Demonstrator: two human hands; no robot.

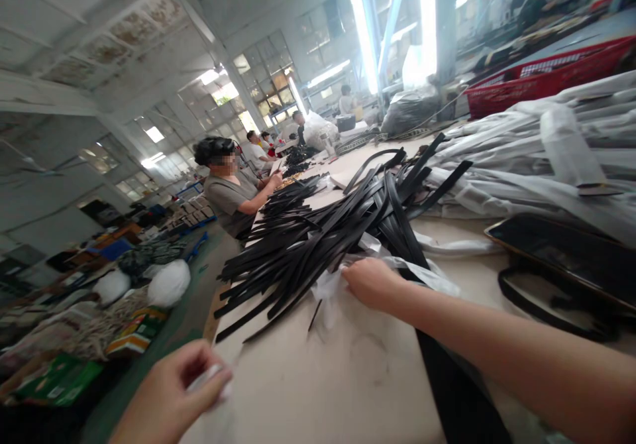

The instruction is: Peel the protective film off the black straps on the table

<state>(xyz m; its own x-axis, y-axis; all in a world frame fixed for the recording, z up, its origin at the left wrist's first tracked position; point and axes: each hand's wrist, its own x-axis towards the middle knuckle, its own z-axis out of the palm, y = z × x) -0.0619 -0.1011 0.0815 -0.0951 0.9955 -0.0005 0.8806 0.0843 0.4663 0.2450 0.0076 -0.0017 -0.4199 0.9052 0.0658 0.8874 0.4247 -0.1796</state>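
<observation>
The filmy plastic wrapper (325,293) lies on the table (318,388) beside the black straps (308,255), whose length runs near left to far right. The right hand (371,285), nearer, pinches its film; the left hand (171,388), near left, pinches a white scrap (203,378).

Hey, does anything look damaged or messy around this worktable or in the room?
Yes. The ceiling has brown, blotchy patches that look damaged against the paler surface around them. On the table, black straps cross in an uneven heap, and crumpled translucent wrapping bunches at the right hand.
</observation>
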